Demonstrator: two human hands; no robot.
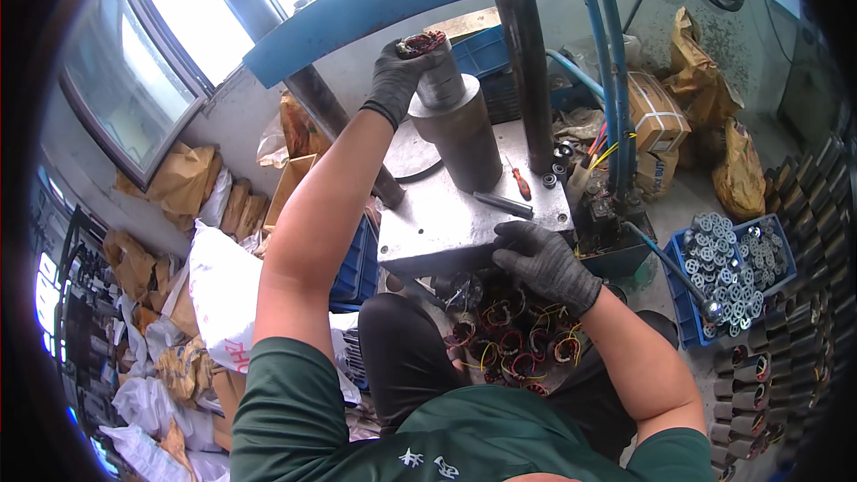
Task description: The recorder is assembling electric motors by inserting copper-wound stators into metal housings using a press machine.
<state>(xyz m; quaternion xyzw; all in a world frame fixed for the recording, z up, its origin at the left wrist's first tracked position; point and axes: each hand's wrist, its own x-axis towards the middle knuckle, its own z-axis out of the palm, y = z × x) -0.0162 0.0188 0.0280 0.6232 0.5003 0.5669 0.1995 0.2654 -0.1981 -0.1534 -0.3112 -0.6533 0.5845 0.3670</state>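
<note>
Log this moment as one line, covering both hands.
left hand: touching metal cylinder atop steel post | right hand: near front edge of plate | on plate: screwdriver, metal rod

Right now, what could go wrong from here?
The left hand holds the upper cylinder below the blue crossbeam; it might get pinched if either shifts. The metal rod lies loose on the plate near the right hand, so a nudge could roll it off. The screwdriver beside it might be knocked too.
</note>
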